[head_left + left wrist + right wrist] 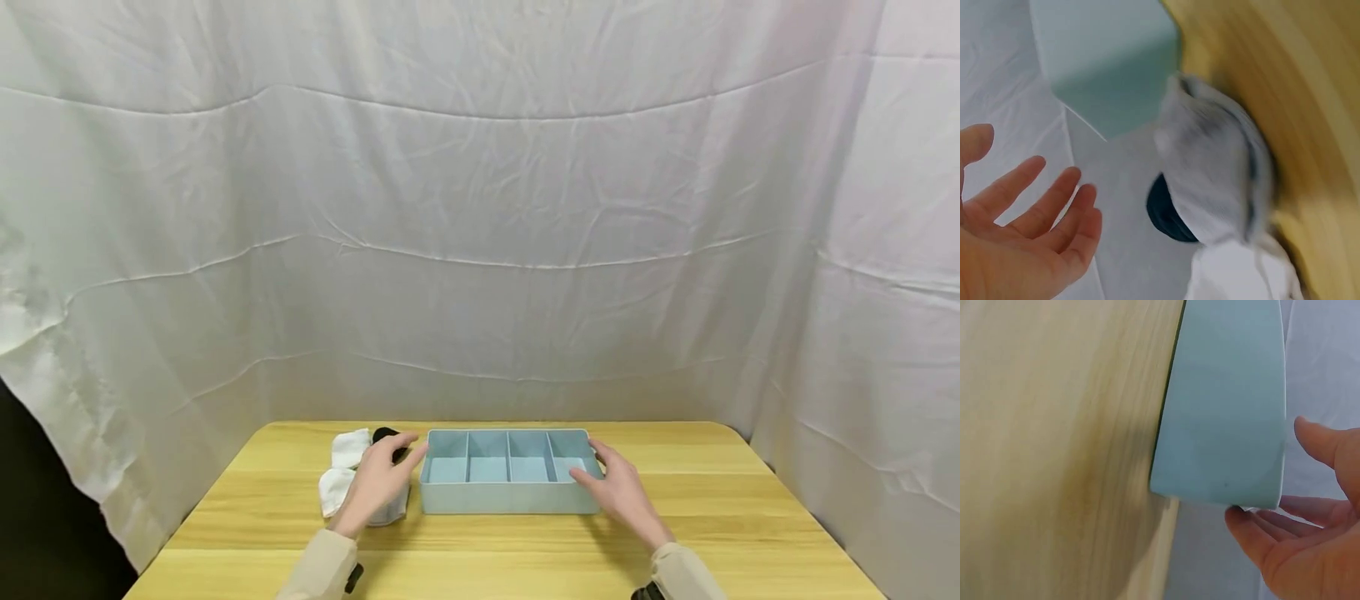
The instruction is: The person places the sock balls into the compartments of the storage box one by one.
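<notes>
A pale blue box (510, 499) with a row of several bare compartments sits on the wooden table. At its right end is my right hand (618, 490), fingers along the end wall and thumb over the last compartment. The right wrist view shows that thumb (1316, 440) apart from the box wall. My left hand (377, 482) hovers just off the box's left end, fingers spread and holding nothing. Below and beside it lie sock-like folded cloths: a grey one (1210, 162), a black one (1169, 215) and two white ones (335, 490), partly hidden by the hand.
The wooden table (720, 517) extends to both sides of the box and toward me. Its far edge meets a hanging pale grey curtain (510, 317), which also runs along both sides. A dark gap (45, 508) shows at the lower left.
</notes>
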Tool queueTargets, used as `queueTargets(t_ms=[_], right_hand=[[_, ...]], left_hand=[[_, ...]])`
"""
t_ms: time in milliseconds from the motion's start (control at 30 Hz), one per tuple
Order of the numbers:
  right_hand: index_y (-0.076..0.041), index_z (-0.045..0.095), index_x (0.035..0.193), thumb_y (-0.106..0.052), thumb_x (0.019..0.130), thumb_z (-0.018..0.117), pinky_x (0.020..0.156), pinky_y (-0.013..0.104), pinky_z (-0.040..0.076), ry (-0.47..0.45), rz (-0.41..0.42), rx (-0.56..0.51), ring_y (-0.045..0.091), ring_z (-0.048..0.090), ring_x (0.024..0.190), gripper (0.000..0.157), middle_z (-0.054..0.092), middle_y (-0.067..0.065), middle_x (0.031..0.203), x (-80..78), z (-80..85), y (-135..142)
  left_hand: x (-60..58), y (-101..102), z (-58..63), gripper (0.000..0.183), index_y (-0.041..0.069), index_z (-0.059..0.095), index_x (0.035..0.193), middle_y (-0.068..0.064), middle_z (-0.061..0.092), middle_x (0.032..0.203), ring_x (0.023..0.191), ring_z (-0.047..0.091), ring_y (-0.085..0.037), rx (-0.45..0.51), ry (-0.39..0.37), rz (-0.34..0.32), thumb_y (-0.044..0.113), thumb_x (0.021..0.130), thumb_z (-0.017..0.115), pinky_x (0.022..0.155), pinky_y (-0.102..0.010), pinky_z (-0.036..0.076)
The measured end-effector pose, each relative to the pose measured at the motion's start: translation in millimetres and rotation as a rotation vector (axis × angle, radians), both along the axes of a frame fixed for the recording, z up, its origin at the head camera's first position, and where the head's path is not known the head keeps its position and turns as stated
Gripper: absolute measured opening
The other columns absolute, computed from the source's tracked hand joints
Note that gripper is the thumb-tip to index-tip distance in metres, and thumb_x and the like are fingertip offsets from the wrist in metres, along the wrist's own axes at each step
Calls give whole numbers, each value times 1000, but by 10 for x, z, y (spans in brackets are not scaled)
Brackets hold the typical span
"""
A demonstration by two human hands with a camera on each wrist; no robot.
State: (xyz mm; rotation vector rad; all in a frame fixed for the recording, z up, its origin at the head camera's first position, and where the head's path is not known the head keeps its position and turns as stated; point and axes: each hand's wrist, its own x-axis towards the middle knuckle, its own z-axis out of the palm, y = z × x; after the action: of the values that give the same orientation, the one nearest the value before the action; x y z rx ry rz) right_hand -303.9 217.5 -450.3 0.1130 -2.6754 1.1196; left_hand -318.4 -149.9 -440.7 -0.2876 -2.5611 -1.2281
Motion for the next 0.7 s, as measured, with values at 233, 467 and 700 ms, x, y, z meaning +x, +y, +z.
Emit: queueTargets(t_ms=[233, 467, 700], right_hand=[[11, 38, 144, -31, 91, 70, 100, 54, 45, -57, 32, -39, 50, 50, 125, 75, 44, 35, 142, -23, -60, 87], [9, 40, 144, -31, 91, 71, 100, 52, 46, -84, 42, -68, 49, 50, 125, 73, 43, 32, 144, -51, -97, 132], [7, 39, 146, -34, 91, 70, 101, 51, 45, -119, 43, -84, 48, 48, 128, 75, 40, 29, 148, -46, -92, 140]], left_hand=[[-41, -251, -22, 43, 12, 65, 127, -14, 68, 121, 115, 62, -30, -14, 22, -17, 36, 92, 69, 100, -51, 46], [-102, -550, -80, 49, 6, 64, 127, -16, 67, 124, 120, 60, -31, 79, -35, -36, 31, 87, 76, 104, -51, 43], [-101, -819, -89, 50, 1, 64, 126, -18, 65, 127, 124, 55, -38, 103, -92, -21, 28, 86, 76, 107, -55, 39]])
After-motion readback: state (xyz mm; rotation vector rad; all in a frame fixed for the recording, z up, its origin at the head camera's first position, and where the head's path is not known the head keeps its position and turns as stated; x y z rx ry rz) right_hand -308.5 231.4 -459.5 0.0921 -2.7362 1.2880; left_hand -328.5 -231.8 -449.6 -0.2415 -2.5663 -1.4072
